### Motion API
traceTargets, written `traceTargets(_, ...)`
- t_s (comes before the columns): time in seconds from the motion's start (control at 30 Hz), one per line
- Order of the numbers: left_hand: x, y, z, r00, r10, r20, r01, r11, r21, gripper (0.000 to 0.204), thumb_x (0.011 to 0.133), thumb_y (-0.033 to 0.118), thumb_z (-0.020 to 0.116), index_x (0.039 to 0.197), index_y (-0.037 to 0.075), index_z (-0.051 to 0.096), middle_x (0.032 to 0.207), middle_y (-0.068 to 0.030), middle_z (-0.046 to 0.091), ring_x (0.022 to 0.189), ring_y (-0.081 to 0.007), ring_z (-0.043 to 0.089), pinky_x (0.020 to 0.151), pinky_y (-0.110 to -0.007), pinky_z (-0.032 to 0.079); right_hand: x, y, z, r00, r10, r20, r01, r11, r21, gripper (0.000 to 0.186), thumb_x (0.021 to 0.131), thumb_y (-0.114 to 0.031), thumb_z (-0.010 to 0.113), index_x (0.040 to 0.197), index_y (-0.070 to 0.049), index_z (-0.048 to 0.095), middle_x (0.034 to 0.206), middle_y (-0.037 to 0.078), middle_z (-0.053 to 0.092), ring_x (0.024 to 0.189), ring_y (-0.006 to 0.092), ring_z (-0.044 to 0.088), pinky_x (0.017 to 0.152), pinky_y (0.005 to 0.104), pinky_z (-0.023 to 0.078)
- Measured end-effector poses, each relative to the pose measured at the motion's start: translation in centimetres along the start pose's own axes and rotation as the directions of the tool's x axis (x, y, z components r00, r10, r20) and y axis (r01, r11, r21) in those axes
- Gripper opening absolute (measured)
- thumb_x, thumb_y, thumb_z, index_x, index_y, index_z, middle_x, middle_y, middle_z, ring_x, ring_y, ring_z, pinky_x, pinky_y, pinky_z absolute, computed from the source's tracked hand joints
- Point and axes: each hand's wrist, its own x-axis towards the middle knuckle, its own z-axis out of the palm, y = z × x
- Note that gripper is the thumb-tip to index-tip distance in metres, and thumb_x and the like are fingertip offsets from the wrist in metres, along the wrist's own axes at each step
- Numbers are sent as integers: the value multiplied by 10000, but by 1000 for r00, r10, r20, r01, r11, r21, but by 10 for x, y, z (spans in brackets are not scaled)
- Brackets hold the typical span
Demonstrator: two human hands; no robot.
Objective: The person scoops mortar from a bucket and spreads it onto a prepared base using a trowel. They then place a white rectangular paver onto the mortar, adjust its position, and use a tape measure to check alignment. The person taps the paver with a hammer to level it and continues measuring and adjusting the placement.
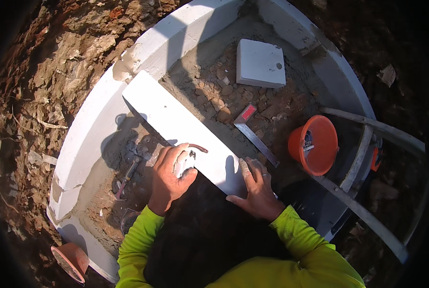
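A long white block lies slantwise before me, its far left end close to the curved white wall. My left hand is closed around a pale, dusty, palm-sized object with a black part, at the block's left edge. A curved brown strip beside it lies over the block; whether the two are joined I cannot tell. Flat on the block's near right end rests my right hand, fingers apart, thumb along the near edge, holding nothing.
A metal square and a shorter white block lie on rubble inside the walls. To the right stands an orange bucket beside a metal ladder. A hammer-like tool lies left; another orange bucket sits lower left.
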Motion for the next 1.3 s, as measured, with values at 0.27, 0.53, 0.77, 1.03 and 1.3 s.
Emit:
traceTargets(0.27, 18, -16, -2, 979, -201, -38, 205, 951, 230, 614, 760, 205, 731, 1317, 22, 549, 1009, -167, 622, 941, -345, 618, 797, -414, 512, -28, 17, 12, 939, 185, 291, -107, 959, -264, 1186, 625, -360, 863, 1517, -17, 161, 1503, 319, 137, 1322, 524, 269, 1057, 641, 266)
traceTargets(0.53, 22, -27, 1, 974, -223, -32, 224, 943, 245, 515, 768, 207, 733, 1218, -5, 604, 996, -163, 623, 917, -345, 622, 805, -416, 507, -21, 12, 15, 930, 221, 294, -134, 947, -291, 1112, 624, -254, 829, 1509, -31, 195, 1442, 339, 216, 1233, 527, 347, 983, 620, 330)
traceTargets(0.77, 20, -33, 1, 982, -180, -53, 187, 961, 206, 504, 748, 163, 742, 1199, -22, 610, 972, -162, 621, 877, -337, 626, 765, -405, 514, -22, 11, 17, 931, 214, 294, -127, 949, -289, 1106, 628, -252, 834, 1509, -40, 201, 1427, 344, 230, 1227, 528, 353, 959, 631, 342)
traceTargets(1.03, 18, -34, 6, 984, -160, -77, 173, 960, 221, 491, 758, 151, 738, 1200, -19, 610, 957, -153, 614, 865, -332, 624, 753, -400, 514, -21, 13, 14, 920, 202, 337, -118, 960, -255, 1145, 640, -255, 821, 1521, -15, 131, 1434, 373, 186, 1221, 570, 334, 985, 651, 319)
traceTargets(1.3, 16, -31, 3, 976, -197, -91, 206, 974, 94, 491, 750, 107, 721, 1210, -17, 603, 969, -159, 607, 891, -318, 621, 791, -397, 506, -18, 12, 10, 926, 194, 323, -115, 962, -248, 1069, 676, -265, 817, 1497, 13, 190, 1452, 337, 185, 1262, 543, 324, 1013, 628, 317)
